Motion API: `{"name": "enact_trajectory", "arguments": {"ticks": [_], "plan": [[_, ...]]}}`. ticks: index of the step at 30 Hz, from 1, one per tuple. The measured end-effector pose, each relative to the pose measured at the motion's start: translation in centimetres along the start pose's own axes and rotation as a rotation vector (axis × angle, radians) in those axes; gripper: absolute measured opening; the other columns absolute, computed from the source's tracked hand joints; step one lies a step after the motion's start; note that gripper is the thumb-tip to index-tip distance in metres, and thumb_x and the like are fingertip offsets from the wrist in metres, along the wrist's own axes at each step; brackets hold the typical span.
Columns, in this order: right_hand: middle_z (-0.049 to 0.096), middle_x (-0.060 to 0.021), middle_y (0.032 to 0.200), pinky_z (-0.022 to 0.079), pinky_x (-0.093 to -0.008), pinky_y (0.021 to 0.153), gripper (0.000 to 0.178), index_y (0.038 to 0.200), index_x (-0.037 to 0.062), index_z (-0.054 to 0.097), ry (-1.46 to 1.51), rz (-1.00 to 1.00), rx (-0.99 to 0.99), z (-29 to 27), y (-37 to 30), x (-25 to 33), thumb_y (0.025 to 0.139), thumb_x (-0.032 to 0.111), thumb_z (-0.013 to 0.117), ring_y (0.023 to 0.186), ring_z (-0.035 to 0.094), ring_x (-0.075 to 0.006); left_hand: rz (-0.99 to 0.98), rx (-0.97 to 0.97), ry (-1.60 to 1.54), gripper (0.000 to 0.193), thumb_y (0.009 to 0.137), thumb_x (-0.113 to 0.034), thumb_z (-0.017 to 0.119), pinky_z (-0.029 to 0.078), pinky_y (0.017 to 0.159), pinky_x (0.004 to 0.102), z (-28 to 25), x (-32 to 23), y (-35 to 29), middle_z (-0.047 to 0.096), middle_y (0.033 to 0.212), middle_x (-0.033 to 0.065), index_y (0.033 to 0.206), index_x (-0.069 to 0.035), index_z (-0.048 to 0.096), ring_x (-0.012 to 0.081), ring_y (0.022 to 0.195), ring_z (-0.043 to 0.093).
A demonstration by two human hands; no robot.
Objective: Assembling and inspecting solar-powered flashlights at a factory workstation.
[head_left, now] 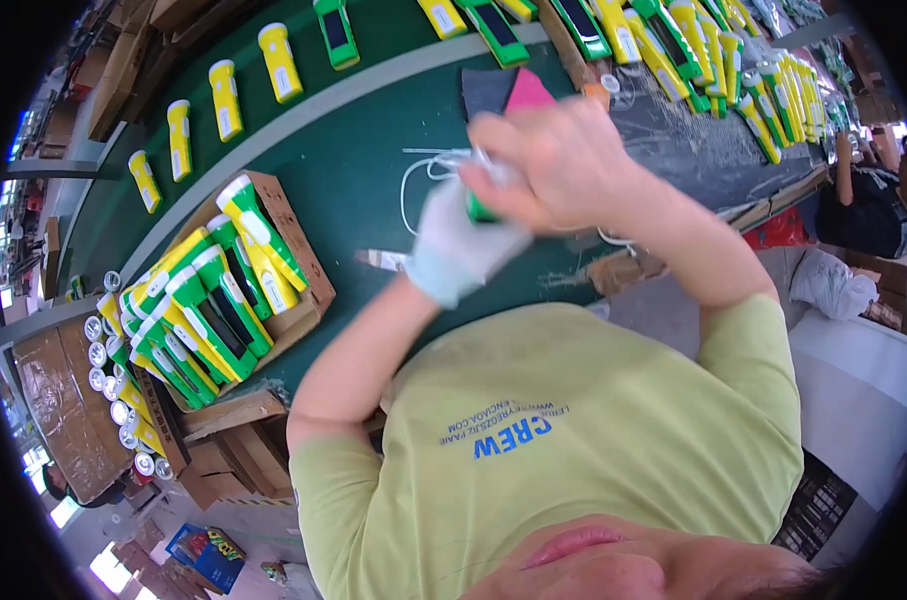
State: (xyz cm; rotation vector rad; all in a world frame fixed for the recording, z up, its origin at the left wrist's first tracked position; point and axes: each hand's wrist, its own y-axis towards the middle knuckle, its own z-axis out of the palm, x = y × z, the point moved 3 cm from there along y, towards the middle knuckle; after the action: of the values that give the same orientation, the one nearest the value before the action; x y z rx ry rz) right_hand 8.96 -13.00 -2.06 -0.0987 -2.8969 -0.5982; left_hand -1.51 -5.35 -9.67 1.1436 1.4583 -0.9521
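Observation:
My left hand (464, 240), in a white glove, is closed around a green flashlight (481, 208) that is mostly hidden by my fingers. My bare right hand (564, 165) is curled over the flashlight's upper end, blurred by motion. A thin white cord (407, 200) loops out on the table to the left of the hands. Beside my left wrist lies a narrow, pale-tipped tool (382, 259) whose kind I cannot make out. Just beyond my right hand are a dark cloth (481, 92) and a pink cloth (530, 92).
At left, a cardboard box (309, 255) holds several green and yellow flashlights. More yellow flashlights (226, 100) stand spaced along the green conveyor beyond a grey rail (304, 105). Flashlights (709, 50) crowd the far right. Round silver lamp heads (99, 355) sit at the far left.

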Motion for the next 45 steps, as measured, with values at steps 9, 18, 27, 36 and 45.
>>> {"name": "enact_trajectory", "arguments": {"ticks": [9,18,27,36,45], "plan": [[0.063,-0.0036,0.094,0.043,-0.0247,0.075,0.041,0.110,0.0043,0.065,0.840,0.474,-0.147,5.7,0.7,-7.3,0.099,0.040,0.048,0.083,0.055,-0.0093,-0.451,0.288,-1.424,0.081,0.086,-0.078,0.032,0.054,0.059,0.0311,0.6,1.9,1.2,0.060,0.079,0.0053,0.114,-0.006,0.055,0.0168,0.065,0.060],[0.065,-0.0076,0.068,0.047,-0.0282,0.057,0.021,0.078,0.0018,0.069,0.768,0.423,-0.069,5.9,-4.8,-2.4,0.081,0.021,0.076,0.062,0.061,-0.0143,-0.469,-0.445,-1.113,0.055,0.094,-0.060,0.046,0.052,0.064,0.0322,-2.0,3.0,2.1,0.058,0.085,0.0071,0.110,-0.008,0.052,0.0174,0.073,0.058],[0.069,-0.0120,0.072,0.036,-0.0227,0.040,0.038,0.085,-0.0051,0.068,1.576,0.926,0.315,8.7,-4.9,-0.9,0.086,0.033,0.065,0.057,0.064,-0.0180,-0.295,-0.222,-1.342,0.041,0.093,-0.043,0.058,0.052,0.078,0.0372,-2.5,2.7,3.0,0.059,0.092,0.0100,0.110,-0.007,0.050,0.0221,0.083,0.061],[0.059,-0.0030,0.068,0.025,-0.0222,0.043,0.040,0.091,0.0003,0.064,1.366,0.854,0.140,9.7,-5.1,-1.5,0.091,0.040,0.061,0.049,0.041,-0.0039,-0.387,-0.592,-1.035,0.042,0.092,-0.041,0.061,0.052,0.071,0.0339,-3.2,3.9,3.4,0.057,0.090,0.0094,0.115,-0.008,0.047,0.0183,0.076,0.058],[0.065,-0.0048,0.077,0.047,-0.0225,0.062,0.035,0.103,0.0003,0.063,1.213,0.783,-0.313,2.0,-3.9,-6.9,0.080,0.023,0.075,0.066,0.060,-0.0090,-0.064,-0.205,-0.768,0.066,0.097,-0.042,0.051,0.042,0.095,0.0365,-2.4,1.4,2.6,0.048,0.128,0.0093,0.146,-0.004,0.028,0.0199,0.116,0.049]]}}
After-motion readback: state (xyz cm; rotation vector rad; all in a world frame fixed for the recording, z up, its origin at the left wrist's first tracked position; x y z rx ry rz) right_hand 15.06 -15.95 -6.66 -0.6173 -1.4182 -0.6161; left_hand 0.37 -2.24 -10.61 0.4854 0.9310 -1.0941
